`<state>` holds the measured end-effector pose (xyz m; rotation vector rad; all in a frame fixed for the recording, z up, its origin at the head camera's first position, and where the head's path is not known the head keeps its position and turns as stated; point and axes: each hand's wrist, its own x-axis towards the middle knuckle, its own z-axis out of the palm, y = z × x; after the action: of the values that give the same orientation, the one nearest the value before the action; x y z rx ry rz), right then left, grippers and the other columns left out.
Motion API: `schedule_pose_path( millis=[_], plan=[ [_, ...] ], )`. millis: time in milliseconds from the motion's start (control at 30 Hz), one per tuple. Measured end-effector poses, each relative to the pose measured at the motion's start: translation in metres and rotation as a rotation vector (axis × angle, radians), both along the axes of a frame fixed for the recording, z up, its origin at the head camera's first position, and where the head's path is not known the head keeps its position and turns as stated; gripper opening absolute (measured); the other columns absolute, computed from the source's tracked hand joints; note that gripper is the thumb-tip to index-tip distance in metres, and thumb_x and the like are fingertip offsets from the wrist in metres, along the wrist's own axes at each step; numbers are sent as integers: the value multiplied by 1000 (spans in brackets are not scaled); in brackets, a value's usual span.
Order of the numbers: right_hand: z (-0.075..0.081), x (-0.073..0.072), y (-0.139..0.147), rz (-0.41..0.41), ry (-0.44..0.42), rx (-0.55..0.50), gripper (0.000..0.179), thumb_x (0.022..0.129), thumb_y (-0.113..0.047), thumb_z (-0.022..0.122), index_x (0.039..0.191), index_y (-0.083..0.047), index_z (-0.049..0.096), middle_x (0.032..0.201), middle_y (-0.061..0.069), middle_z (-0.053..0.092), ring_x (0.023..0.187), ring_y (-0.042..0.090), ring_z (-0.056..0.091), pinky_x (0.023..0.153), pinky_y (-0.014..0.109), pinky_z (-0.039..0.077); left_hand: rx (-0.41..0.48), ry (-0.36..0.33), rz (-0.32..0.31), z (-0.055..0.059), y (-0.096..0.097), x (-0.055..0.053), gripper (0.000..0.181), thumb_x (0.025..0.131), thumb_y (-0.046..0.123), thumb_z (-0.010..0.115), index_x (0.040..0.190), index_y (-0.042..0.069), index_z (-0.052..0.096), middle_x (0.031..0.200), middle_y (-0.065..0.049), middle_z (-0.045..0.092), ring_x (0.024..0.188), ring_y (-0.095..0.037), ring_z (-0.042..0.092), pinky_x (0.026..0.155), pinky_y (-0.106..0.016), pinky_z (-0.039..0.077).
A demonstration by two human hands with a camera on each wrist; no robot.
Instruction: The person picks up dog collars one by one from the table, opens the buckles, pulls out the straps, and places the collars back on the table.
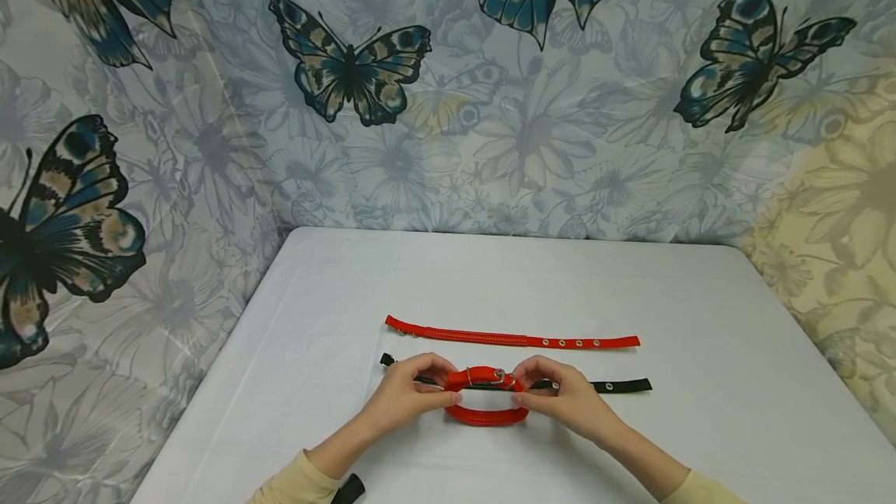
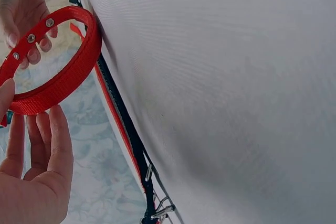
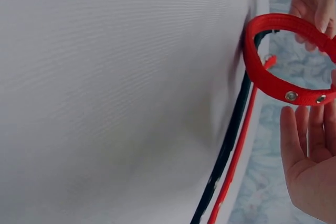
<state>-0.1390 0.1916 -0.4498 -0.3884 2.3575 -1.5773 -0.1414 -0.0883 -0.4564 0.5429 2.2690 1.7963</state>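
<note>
Both hands hold a red collar [image 1: 486, 417], buckled into a closed loop, over the table's front half. My left hand [image 1: 409, 387] pinches its left side between thumb and fingers, and my right hand [image 1: 560, 395] pinches the right side. The metal buckle [image 1: 499, 376] and a ring are on the far side of the loop, facing up. Metal eyelets [image 2: 31, 38] show along the strap in the left wrist view. Just behind the hands a black collar [image 1: 621, 386] lies stretched out, its middle partly hidden by hands and loop.
A second red collar [image 1: 476, 337] lies flat and straight beyond the black one. All are on a white-covered table [image 1: 336, 271], with a butterfly-patterned wall covering [image 1: 448, 169] behind it. A black object [image 1: 348, 488] shows by the left sleeve.
</note>
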Motion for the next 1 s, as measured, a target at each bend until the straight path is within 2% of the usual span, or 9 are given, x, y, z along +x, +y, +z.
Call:
schedule_pose_path(
  millis=[200, 333, 467, 600, 833, 1000],
  plan=[
    [4, -3, -3, 30, 58, -11, 26, 85, -20, 77, 105, -9, 66, 95, 8, 62, 91, 19, 59, 76, 28, 57, -25, 11, 5, 3, 3, 1, 27, 80, 8, 80, 105, 9, 69, 93, -3, 67, 86, -22, 63, 74, -24, 56],
    [5, -3, -3, 35, 44, -11, 25, 85, -19, 77, 105, -8, 66, 95, 9, 62, 90, 19, 59, 75, 28, 57, -26, 7, 6, 3, 4, 1, 27, 81, 4, 79, 106, 6, 68, 94, -5, 67, 87, -26, 63, 75, -24, 56],
    [5, -2, -2, 37, 24, -3, 26, 85, -20, 77, 104, -7, 66, 94, 10, 61, 88, 19, 60, 73, 28, 57, -20, 2, 5, 1, 3, 1, 27, 81, 9, 80, 105, 9, 69, 94, -1, 67, 87, -21, 63, 76, -24, 56],
    [5, -1, -2, 35, 15, -3, 26, 85, -20, 77, 104, -7, 66, 95, 10, 62, 88, 23, 61, 73, 29, 57, -25, 27, -8, -1, 3, 0, 28, 80, 17, 82, 105, 13, 69, 94, 2, 66, 86, -15, 63, 76, -25, 56],
    [7, -1, -3, 25, 12, 2, 26, 85, -21, 78, 104, -7, 67, 96, 10, 62, 88, 25, 61, 73, 28, 57, -64, 102, -48, 6, 7, -7, 29, 80, 25, 82, 105, 17, 70, 93, 6, 67, 85, -11, 63, 77, -28, 57],
    [7, -1, -4, 29, 12, -1, 26, 85, -21, 77, 104, -7, 67, 96, 10, 62, 89, 24, 60, 73, 29, 57, -88, 116, -57, 8, 9, -10, 26, 80, 23, 82, 103, 17, 70, 93, 8, 67, 86, -10, 62, 76, -27, 57]
  ],
)
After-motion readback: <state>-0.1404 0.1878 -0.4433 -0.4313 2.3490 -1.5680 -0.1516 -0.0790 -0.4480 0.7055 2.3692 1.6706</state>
